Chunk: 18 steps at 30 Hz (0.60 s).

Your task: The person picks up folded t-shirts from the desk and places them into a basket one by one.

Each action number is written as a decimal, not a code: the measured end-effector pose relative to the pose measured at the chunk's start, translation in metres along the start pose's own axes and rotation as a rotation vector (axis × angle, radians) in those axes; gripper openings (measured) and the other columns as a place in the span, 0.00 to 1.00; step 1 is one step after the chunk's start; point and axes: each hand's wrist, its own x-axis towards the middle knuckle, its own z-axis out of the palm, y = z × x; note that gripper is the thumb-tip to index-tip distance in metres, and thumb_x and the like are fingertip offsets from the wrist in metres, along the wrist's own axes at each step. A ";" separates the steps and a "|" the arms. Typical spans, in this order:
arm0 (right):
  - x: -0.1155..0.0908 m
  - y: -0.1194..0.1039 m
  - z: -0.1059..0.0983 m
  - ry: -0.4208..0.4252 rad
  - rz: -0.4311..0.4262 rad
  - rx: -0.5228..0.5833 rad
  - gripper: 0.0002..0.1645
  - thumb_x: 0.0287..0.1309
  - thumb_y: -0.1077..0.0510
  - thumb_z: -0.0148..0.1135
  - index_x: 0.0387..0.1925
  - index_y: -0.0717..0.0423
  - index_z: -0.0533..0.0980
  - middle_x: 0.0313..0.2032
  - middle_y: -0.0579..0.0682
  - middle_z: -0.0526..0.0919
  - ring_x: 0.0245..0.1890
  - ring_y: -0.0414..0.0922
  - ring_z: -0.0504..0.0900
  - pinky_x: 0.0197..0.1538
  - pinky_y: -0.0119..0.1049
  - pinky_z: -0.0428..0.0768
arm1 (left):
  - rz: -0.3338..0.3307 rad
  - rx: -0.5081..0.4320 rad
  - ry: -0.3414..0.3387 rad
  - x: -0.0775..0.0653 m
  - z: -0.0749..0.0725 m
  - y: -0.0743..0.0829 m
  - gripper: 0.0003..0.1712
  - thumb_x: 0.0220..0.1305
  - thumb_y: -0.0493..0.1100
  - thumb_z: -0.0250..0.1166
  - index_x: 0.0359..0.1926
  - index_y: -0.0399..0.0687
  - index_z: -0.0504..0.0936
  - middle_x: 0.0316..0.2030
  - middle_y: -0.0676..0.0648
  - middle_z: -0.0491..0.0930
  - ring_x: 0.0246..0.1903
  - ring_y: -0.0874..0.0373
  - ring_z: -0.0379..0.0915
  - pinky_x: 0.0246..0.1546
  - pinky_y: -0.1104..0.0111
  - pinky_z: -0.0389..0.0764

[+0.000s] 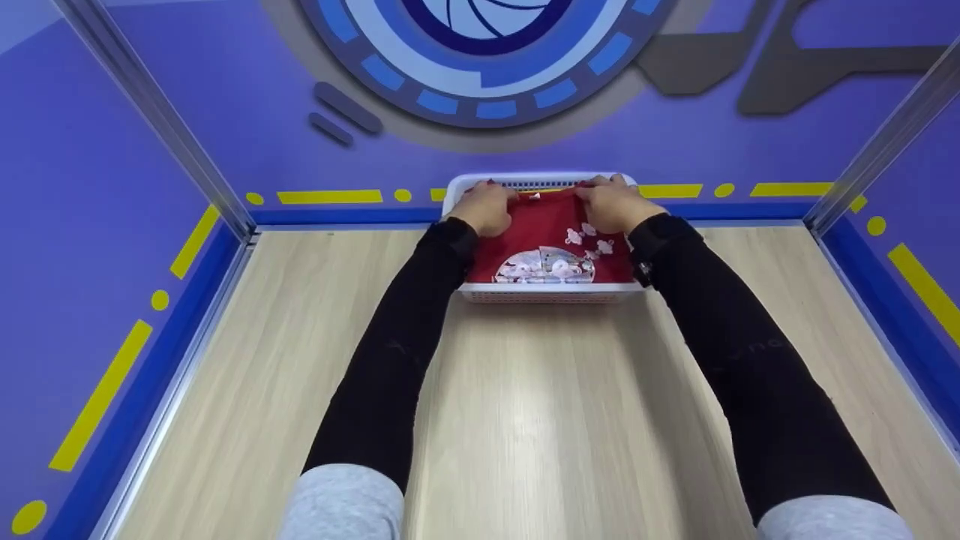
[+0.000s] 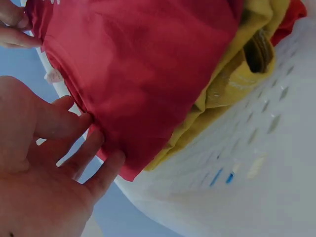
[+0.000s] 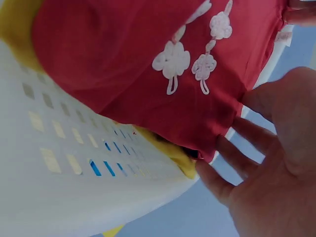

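Observation:
A folded red garment (image 1: pixel 536 229) with white flower-shaped trims and a pale patterned half-round panel lies on top in a white plastic basket (image 1: pixel 450 196). At its far left edge, the left hand (image 1: pixel 486 208) touches the cloth with its fingertips. Over on the far right edge, the right hand (image 1: pixel 611 205) has spread fingers resting against the red fabric. Beneath the red garment, yellow cloth (image 2: pixel 222 91) shows along the basket's side. A small white tag (image 2: pixel 53 76) sticks out at the red edge between the hands.
The basket stands on a wood-grain table (image 1: pixel 525 405), close against the purple back wall (image 1: pixel 225 135). Side panels with yellow marks and metal corner posts (image 1: pixel 161 120) enclose the table left and right. Slots perforate the basket's walls.

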 end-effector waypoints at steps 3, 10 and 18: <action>0.001 -0.001 0.000 -0.074 0.020 0.001 0.37 0.82 0.58 0.39 0.87 0.55 0.59 0.86 0.67 0.55 0.84 0.74 0.53 0.83 0.72 0.58 | -0.030 0.016 -0.070 -0.015 -0.007 0.013 0.36 0.74 0.41 0.53 0.82 0.54 0.72 0.81 0.45 0.72 0.81 0.42 0.60 0.82 0.51 0.67; -0.001 0.003 0.002 -0.040 -0.078 0.024 0.34 0.81 0.61 0.42 0.83 0.67 0.63 0.82 0.73 0.62 0.83 0.71 0.63 0.86 0.59 0.62 | -0.019 0.034 -0.138 -0.041 -0.018 0.026 0.36 0.76 0.40 0.49 0.84 0.48 0.68 0.82 0.42 0.70 0.83 0.48 0.63 0.83 0.57 0.66; -0.038 0.002 0.007 0.156 -0.230 0.223 0.20 0.78 0.63 0.55 0.58 0.70 0.86 0.56 0.68 0.90 0.59 0.65 0.86 0.70 0.61 0.81 | 0.186 0.025 -0.023 -0.089 -0.032 0.047 0.22 0.81 0.38 0.55 0.67 0.44 0.87 0.67 0.43 0.86 0.68 0.49 0.80 0.73 0.58 0.78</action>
